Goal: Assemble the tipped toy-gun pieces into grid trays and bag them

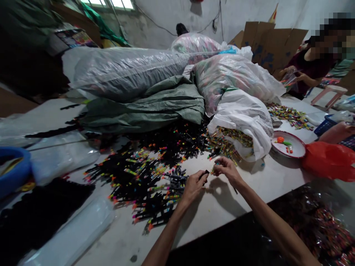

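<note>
Over the white table, my left hand (194,184) is closed in a pinch on a small black plastic piece (205,173). Close to its right, my right hand (226,170) pinches a small yellow-green piece (212,171), partly covered by the fingers. The two pieces are near each other; whether they touch I cannot tell. Left of my hands lies a large heap of black sticks with bright coloured ends (149,181). Beyond my right hand, small multicoloured pieces (230,142) spill from a white sack (245,114).
Large stuffed plastic bags (124,70) and a dark green sack (149,105) rise behind the heap. A red-rimmed plate (294,147) and a red bag (330,160) are at right. A blue basin (13,177) stands at left. Another person (310,70) handles a clear bag at far right.
</note>
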A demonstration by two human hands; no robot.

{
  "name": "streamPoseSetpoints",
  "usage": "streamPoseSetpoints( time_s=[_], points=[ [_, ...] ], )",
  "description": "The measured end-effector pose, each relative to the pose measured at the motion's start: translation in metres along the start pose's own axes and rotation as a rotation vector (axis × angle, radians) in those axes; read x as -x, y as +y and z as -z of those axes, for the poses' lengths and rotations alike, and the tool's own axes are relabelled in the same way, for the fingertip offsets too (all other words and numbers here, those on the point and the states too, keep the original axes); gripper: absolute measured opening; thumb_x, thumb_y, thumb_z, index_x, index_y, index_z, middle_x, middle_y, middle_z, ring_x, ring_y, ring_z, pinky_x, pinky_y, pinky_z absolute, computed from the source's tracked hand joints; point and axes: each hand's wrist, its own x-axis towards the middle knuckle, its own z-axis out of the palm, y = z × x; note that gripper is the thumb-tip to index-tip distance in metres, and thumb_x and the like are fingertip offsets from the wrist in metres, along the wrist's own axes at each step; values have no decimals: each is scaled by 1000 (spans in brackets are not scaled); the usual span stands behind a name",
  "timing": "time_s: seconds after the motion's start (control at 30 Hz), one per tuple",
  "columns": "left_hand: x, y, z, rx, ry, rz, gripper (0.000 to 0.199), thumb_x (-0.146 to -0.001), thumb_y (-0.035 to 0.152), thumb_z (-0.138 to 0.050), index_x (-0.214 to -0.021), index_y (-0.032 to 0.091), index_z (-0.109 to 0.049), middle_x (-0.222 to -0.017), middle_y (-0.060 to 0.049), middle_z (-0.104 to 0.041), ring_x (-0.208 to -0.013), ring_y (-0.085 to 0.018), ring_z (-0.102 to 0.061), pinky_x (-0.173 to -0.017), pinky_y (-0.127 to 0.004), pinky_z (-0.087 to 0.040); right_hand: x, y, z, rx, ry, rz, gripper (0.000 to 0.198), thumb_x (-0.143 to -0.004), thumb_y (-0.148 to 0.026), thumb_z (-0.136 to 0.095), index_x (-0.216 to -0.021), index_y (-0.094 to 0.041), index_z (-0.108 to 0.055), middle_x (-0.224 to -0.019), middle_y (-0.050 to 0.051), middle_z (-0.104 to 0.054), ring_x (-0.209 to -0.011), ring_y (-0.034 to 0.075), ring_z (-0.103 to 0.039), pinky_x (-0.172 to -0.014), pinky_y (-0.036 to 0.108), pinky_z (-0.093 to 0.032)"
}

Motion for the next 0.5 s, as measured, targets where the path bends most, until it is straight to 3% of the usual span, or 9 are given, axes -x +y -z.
streamPoseSetpoints(
  time_s=[0.1,0.23,0.5],
  points=[
    [8,3,3,-195,28,-65,30,-88,35,-40,-82,20,-65,-70,-1,-64,-65,-14,-56,-59,-23,-38,3,-7,0,-77,9,-10,29,-65,-31,-73,-84,-16,-56,-65,0,-66,-57,14,-65,-58,26,-51],
    [13,6,2,-307,76,-161,28,-90,29,-40,-99,22,-66,-92,-4,-70,-81,-16,-61,-70,-26,-43,9,-9,-2,-55,-54,-26,22,-66,-30,-72,-77,-14,-61,-65,1,-67,-60,14,-65,-60,26,-51],
    [18,3,4,-504,94,-221,26,-92,27,-39,-99,23,-64,-87,-3,-68,-82,-16,-62,-70,-26,-42,10,-9,4,-69,-87,-38,29,-66,-36,-75,-84,-12,-70,-64,5,-69,-58,15,-65,-60,28,-51]
  ],
)
